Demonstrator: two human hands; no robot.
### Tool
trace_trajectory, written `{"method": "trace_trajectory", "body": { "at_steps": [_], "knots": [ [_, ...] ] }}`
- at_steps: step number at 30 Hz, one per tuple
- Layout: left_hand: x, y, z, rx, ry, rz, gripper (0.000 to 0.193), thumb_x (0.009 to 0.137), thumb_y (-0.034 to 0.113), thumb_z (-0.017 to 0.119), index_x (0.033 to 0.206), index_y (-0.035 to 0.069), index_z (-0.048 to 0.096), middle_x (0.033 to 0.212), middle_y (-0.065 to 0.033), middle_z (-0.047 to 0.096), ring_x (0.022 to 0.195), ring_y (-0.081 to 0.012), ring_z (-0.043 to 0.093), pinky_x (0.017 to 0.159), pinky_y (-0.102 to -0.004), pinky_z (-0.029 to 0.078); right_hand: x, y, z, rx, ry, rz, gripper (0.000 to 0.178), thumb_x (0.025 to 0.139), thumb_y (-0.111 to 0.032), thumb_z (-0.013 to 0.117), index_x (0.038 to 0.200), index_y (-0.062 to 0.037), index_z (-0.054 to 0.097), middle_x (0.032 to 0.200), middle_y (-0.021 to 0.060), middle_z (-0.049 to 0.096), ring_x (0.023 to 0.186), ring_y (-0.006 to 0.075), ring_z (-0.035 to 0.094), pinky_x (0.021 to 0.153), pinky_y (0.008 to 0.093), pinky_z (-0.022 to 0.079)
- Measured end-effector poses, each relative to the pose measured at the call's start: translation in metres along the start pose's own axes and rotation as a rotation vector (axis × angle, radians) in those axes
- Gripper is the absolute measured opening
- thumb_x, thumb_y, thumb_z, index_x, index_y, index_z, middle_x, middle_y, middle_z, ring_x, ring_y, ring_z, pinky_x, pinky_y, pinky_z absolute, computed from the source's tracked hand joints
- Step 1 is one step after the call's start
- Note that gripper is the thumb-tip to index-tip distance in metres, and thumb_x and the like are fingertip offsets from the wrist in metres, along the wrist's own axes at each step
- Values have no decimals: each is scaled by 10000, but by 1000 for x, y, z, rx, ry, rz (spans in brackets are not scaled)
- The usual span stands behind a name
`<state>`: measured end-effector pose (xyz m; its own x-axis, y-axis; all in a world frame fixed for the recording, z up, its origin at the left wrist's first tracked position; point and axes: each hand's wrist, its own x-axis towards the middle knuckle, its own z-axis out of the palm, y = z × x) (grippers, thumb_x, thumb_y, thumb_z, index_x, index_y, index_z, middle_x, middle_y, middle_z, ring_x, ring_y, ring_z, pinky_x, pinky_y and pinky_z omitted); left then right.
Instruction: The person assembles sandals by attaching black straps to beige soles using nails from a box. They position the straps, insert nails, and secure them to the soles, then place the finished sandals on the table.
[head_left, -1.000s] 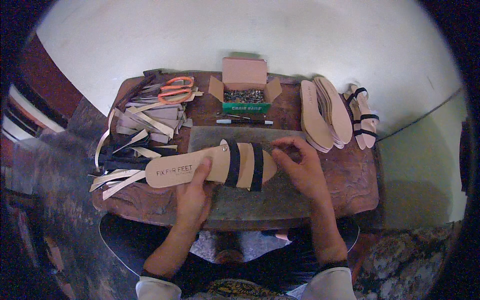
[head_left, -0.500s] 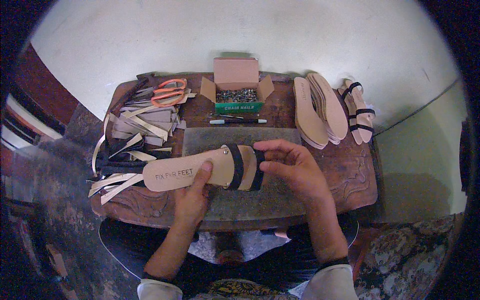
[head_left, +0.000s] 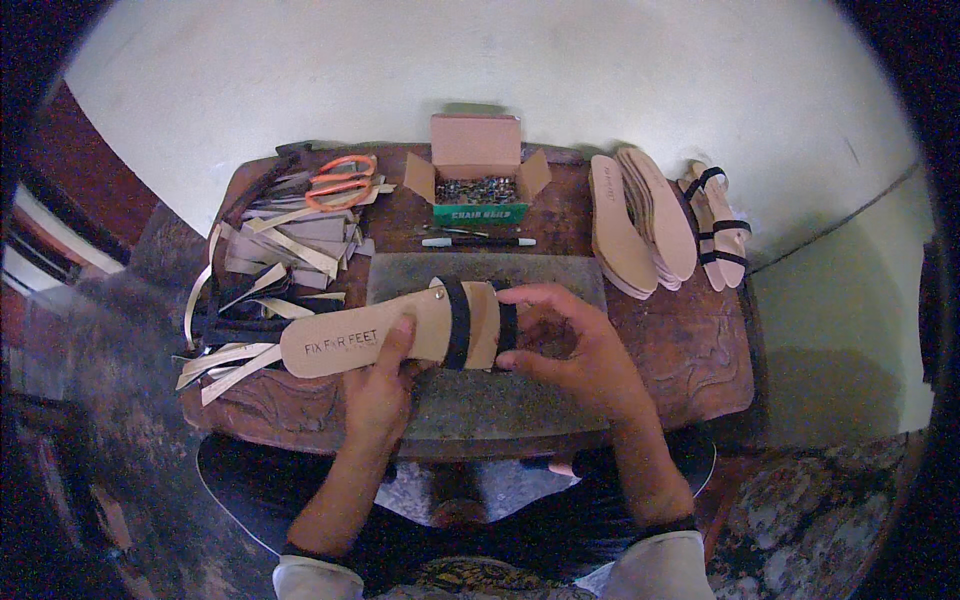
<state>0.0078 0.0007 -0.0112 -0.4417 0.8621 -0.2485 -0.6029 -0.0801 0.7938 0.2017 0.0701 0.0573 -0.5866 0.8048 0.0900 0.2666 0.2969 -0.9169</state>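
A beige sandal sole [head_left: 425, 318] with its toe end to the right is held over the table in my left hand [head_left: 380, 390], whose thumb presses on the top face and whose fingers go underneath. One black strap [head_left: 457, 325] crosses the sole, with a round metal nail head [head_left: 438, 295] beside its far end. At the toe end lies a second black strap [head_left: 507, 335]. My right hand [head_left: 575, 345] grips this strap, thumb at its near end and index finger at its far end. The sole's underside is hidden.
Behind stands an open green box of nails [head_left: 478, 212], with a pen [head_left: 478, 242] in front. Orange-handled scissors [head_left: 342, 183] lie on cut strips [head_left: 290, 245] at left. Stacked soles [head_left: 625, 235] and a strapped sandal [head_left: 716, 230] are at right. A dark mat [head_left: 560, 400] covers the table's middle.
The sandal sole has shifted slightly left and tilted, its toe end rising a little in the picture. My right hand has moved left with it, thumb and index finger now farther apart along the toe strap.
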Motion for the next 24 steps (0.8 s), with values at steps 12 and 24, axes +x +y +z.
{"method": "trace_trajectory", "body": {
  "at_steps": [12, 24],
  "knots": [
    [-13, 8, 8, 243, 23, 16, 286, 921, 205, 612, 1124, 4, 590, 1056, -102, 642, 899, -171, 644, 691, -307, 566, -1, -22, 2, -431, 172, -133, 658, 624, -98, 814, 1239, -128, 582, 1086, 77, 610, 1037, 233, 530, 907, 375, 437],
    [-17, 16, 12, 159, -16, -41, 312, 910, 214, 629, 1131, -2, 586, 1049, -93, 637, 893, -168, 644, 675, -286, 563, -3, -26, -11, -600, -32, -188, 936, 503, -255, 880, 1339, -140, 477, 1284, 97, 521, 1214, 307, 456, 1041, 415, 337]
  ]
}}
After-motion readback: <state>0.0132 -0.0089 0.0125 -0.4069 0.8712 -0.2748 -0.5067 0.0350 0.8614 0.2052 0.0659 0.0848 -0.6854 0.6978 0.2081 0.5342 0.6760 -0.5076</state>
